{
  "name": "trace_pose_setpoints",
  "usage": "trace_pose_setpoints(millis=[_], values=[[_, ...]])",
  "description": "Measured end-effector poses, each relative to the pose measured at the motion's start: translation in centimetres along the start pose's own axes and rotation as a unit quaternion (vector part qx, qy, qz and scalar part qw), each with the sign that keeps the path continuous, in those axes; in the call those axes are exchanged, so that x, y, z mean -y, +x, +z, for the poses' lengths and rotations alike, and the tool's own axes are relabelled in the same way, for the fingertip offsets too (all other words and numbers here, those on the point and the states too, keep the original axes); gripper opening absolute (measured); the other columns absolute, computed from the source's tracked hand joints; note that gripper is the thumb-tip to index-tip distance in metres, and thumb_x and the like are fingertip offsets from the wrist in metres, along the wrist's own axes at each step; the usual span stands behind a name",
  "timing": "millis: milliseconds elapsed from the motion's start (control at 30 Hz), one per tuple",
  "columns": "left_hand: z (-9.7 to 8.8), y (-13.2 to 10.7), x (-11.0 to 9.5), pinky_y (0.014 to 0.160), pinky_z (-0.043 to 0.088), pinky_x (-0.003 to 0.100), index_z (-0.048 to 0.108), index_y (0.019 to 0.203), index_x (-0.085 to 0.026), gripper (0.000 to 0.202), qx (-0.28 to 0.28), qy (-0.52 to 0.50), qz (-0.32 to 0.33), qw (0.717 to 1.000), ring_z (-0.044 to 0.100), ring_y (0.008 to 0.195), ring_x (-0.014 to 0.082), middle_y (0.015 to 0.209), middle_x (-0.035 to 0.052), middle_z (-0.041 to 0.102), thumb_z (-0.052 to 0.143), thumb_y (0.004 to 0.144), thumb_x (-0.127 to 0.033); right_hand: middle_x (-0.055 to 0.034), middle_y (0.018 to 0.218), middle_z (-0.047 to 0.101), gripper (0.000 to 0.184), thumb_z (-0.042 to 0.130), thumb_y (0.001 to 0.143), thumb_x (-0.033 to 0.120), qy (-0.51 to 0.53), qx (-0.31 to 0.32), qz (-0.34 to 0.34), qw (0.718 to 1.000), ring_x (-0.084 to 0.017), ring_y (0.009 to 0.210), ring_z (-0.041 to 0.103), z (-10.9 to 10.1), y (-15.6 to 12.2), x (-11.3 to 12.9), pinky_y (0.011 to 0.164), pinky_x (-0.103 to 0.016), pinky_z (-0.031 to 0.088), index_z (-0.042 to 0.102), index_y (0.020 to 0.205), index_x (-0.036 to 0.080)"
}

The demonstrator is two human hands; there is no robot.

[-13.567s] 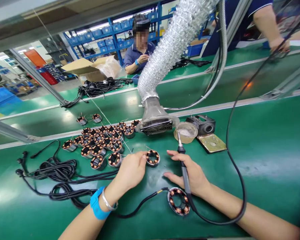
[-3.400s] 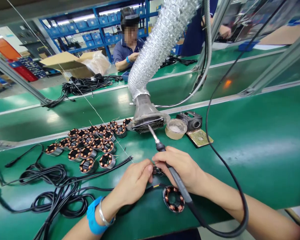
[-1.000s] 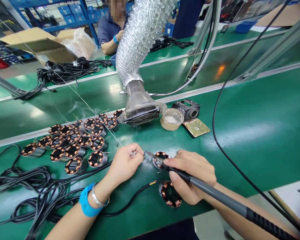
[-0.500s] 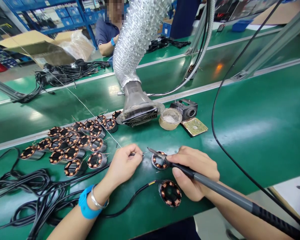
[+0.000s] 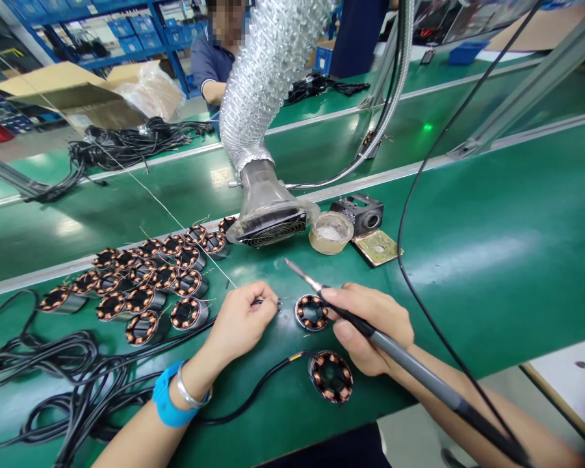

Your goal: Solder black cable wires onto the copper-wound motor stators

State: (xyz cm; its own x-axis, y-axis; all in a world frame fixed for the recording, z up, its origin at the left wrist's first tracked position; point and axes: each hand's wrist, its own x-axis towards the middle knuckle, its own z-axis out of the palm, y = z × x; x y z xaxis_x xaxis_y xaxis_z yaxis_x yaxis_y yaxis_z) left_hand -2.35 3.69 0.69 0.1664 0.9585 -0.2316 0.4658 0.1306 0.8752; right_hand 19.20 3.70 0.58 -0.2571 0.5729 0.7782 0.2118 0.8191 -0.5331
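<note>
The left hand [image 5: 241, 322] pinches a thin wire end [image 5: 259, 302] just left of a small copper-wound stator [image 5: 311, 311], which lies on the green desk [image 5: 492, 273]. The right hand [image 5: 370, 325] grips a soldering iron [image 5: 409, 363], its tip angled upward, clear of the stator.

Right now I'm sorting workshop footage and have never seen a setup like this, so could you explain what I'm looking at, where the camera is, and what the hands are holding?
There is no machine: a person works with bare hands, and the camera sits on their head, looking down. The left hand pinches a thin wire. The right hand grips a soldering iron, its tip in the air near a small copper-wound ring. On the green bench lie a larger ring on a black cable, a cluster of rings, a small pot and a ribbed duct's nozzle. A co-worker sits behind.
</note>
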Motion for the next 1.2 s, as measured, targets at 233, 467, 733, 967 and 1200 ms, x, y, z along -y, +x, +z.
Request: trace_pose_setpoints(millis=[233, 467, 733, 967, 1200], values=[[-0.3, -0.3, 0.0, 0.061, 0.031, 0.025, 0.050, 0.071, -0.018, 0.024, 0.051, 0.010, 0.049, 0.997, 0.038, 0.061, 0.0117, 0.063, -0.0052, 0.042, 0.046, 0.091, -0.031, -0.0012, 0.070, 0.062, 0.023, 0.055, 0.086, 0.004, -0.066, 0.074, 0.006, 0.995, -0.013, 0.059, 0.055, 2.5, 0.6, -1.0, 0.056, -0.025, 0.046, 0.064, 0.102, 0.018], [-1.1, -0.7, -0.3, 0.064, 0.033, 0.025, 0.055, 0.080, -0.017, 0.029, 0.098, 0.026, 0.081, 0.992, 0.042, 0.067, 0.0131, 0.070, -0.0033, 0.048, 0.046, 0.095, -0.040, 0.0019, 0.063, 0.054, 0.028, 0.048, 0.085, 0.003, -0.080, 0.091, -0.047, 0.992, -0.014, 0.055, 0.047, 3.0, 0.8, -1.3, 0.052, -0.026, 0.039, 0.062, 0.100, 0.021], [-0.4, -0.3, 0.3, 0.058, 0.028, 0.022, 0.051, 0.074, -0.017, 0.031, 0.103, -0.124, 0.008, 0.987, 0.032, 0.060, 0.0102, 0.064, -0.0060, 0.038, 0.052, 0.089, -0.043, 0.0032, 0.061, 0.052, 0.031, 0.049, 0.085, 0.003, -0.061, 0.095, -0.035, 0.993, -0.012, 0.054, 0.048, 2.1, 0.3, -1.1, 0.051, -0.024, 0.040, 0.062, 0.107, 0.021], [0.8, -0.9, 0.8, 0.050, 0.018, 0.022, 0.047, 0.071, -0.018, 0.031, 0.057, -0.179, -0.051, 0.981, 0.018, 0.053, 0.0083, 0.059, -0.0087, 0.028, 0.054, 0.086, -0.044, -0.0030, 0.083, 0.069, 0.033, 0.058, 0.081, 0.010, -0.004, 0.106, 0.048, 0.993, -0.014, 0.067, 0.063, 2.1, -0.1, -1.2, 0.067, -0.027, 0.055, 0.059, 0.113, 0.019], [2.1, -1.5, 1.2, 0.049, 0.019, 0.022, 0.046, 0.073, -0.019, 0.026, 0.000, -0.182, -0.046, 0.982, 0.020, 0.053, 0.0087, 0.060, -0.0081, 0.029, 0.052, 0.088, -0.039, -0.0033, 0.090, 0.070, 0.031, 0.050, 0.088, 0.007, -0.006, 0.108, 0.094, 0.990, -0.014, 0.080, 0.068, 2.4, -0.5, -1.3, 0.077, -0.025, 0.057, 0.057, 0.115, 0.021]])
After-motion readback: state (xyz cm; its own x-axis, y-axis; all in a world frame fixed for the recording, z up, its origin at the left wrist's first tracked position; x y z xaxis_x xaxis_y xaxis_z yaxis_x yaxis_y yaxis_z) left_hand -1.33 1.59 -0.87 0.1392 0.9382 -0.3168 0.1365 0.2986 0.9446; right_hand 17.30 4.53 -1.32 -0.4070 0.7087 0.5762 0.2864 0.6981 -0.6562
